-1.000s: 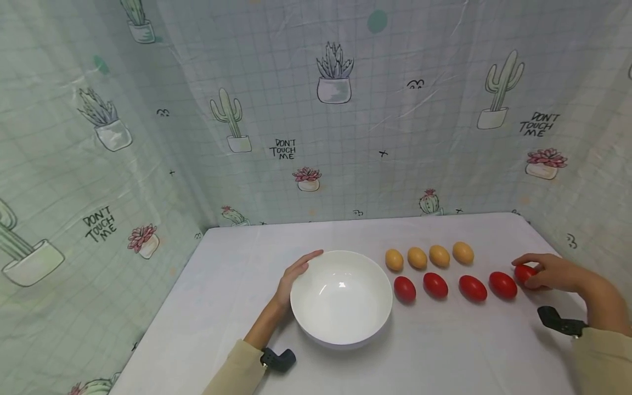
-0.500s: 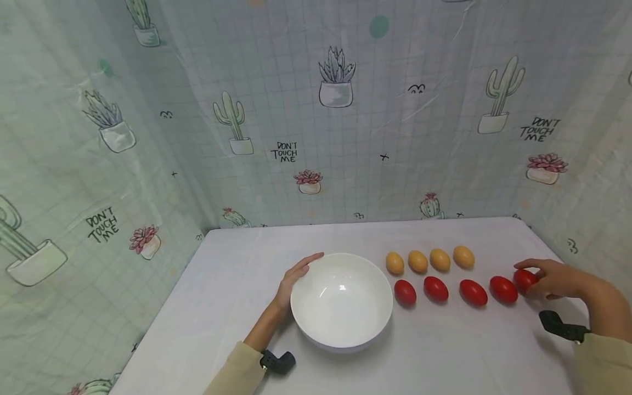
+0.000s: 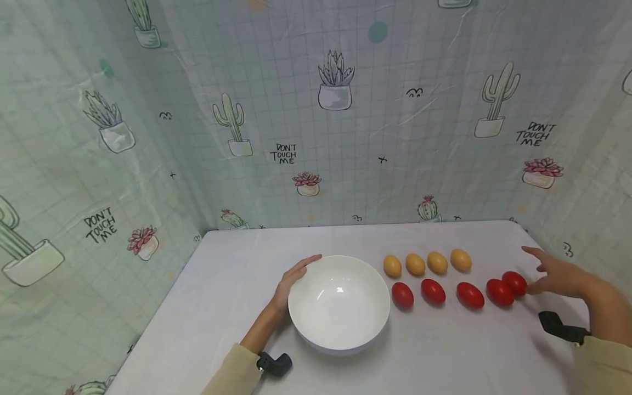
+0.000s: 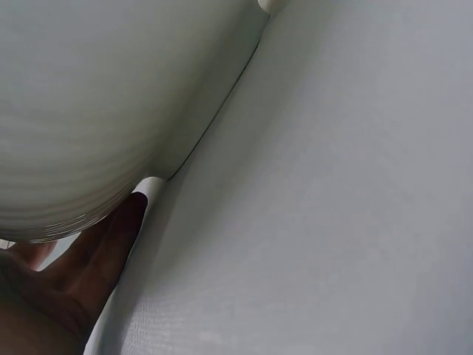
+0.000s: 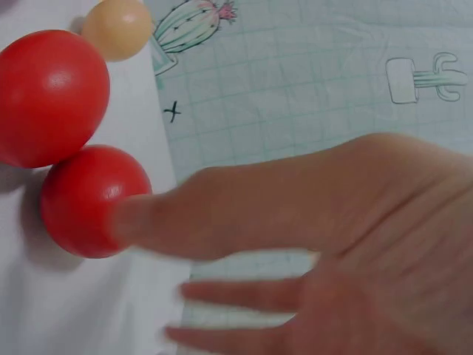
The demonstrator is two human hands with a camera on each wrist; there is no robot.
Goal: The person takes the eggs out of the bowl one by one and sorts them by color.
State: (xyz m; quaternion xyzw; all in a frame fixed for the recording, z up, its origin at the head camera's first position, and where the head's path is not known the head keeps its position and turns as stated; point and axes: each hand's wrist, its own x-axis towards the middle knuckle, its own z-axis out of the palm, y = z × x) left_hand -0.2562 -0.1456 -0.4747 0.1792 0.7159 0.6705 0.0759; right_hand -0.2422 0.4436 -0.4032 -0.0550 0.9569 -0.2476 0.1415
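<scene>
In the head view my left hand (image 3: 290, 285) lies along the left side of a white bowl (image 3: 339, 307), its fingers stretched up to the rim. The left wrist view has those fingers (image 4: 111, 244) against the bowl's ribbed outer wall (image 4: 96, 111). My right hand (image 3: 560, 277) is spread beside the last red egg-shaped piece (image 3: 514, 283) at the right end of a row. In the right wrist view its thumb (image 5: 185, 218) overlaps this red piece (image 5: 89, 201), while the other fingers (image 5: 244, 296) extend away from it. Nothing is held in that hand.
Several more red egg-shaped pieces (image 3: 470, 295) run leftward toward the bowl. Behind them stands a row of smaller yellow egg-shaped pieces (image 3: 437, 263). All rest on a white table (image 3: 444, 351), enclosed by a cactus-print curtain (image 3: 385, 131) at the back and sides.
The right hand has loosened from the end red piece, its fingers spreading up and away. That piece has shifted left, right up by its neighbour. The left hand stays at the bowl.
</scene>
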